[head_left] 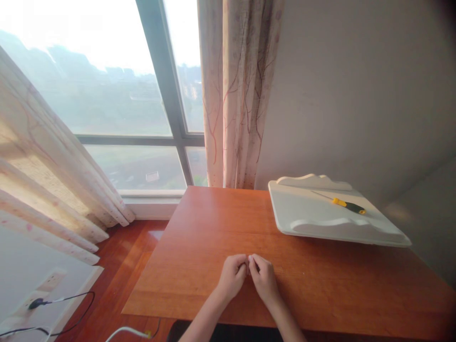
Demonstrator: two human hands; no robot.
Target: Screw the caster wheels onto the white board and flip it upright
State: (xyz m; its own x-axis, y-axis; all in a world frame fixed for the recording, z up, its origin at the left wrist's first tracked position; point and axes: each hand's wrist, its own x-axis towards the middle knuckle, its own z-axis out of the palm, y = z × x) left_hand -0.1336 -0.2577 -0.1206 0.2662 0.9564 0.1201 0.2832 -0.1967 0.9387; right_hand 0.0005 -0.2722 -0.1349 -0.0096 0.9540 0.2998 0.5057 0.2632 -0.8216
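Note:
Both hands meet close to the front of the reddish-brown wooden table (210, 223), thumbs side by side and fingers curled in. My left hand (233, 273) is closed, its fingertips against those of the other hand. My right hand (262, 275) is closed the same way. Whatever may be pinched between them is hidden or too small to name. Farther off to the right, a screwdriver (349, 205) with a yellow and black handle lies on a white board (306, 209) with wavy raised edges, out of reach of both hands as they are now.
The white board rests on the table's back right, by the grey wall (349, 95). A window (117, 95) and patterned curtains (235, 95) stand behind. At lower left, a black plug (35, 303) sits in a wall socket, with cables near the floor.

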